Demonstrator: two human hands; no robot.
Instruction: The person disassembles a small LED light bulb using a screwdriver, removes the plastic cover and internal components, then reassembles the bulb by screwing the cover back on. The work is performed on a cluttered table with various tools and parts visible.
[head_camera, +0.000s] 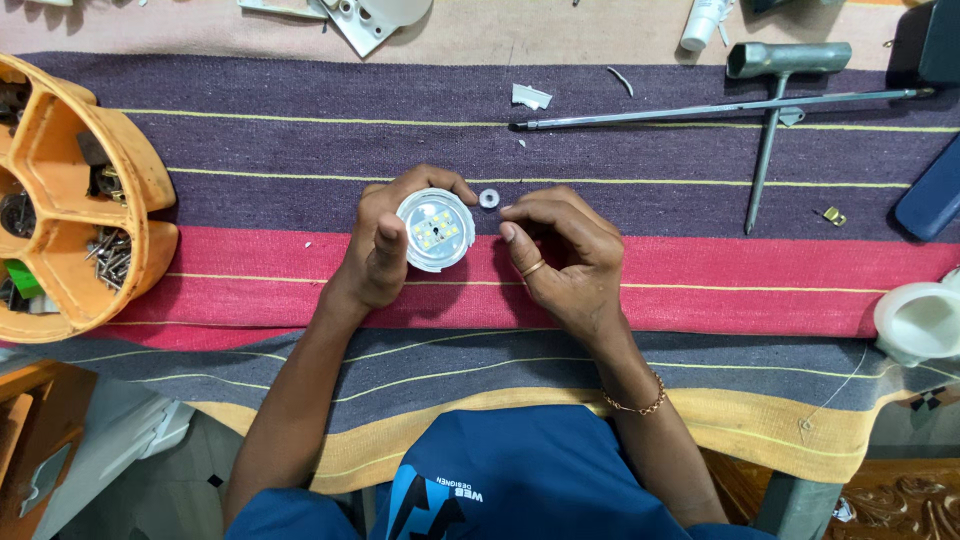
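My left hand (380, 245) grips a round white lamp body (436, 230) with its face up, showing a plate of several small yellow light chips. My right hand (562, 250) hovers just to the right of it, fingers curled, thumb and forefinger pinched near the lamp's edge; I cannot tell whether something tiny is between them. A small white ring-shaped part (489, 198) lies on the striped cloth (700, 280) just above the gap between both hands.
An orange compartment tray (60, 190) with screws and small parts stands at the left. A long metal rod (720, 108) and a T-shaped socket wrench (775, 110) lie at the back right. A white dome cover (918, 320) rests at the right edge, white plastic scraps (530, 96) behind.
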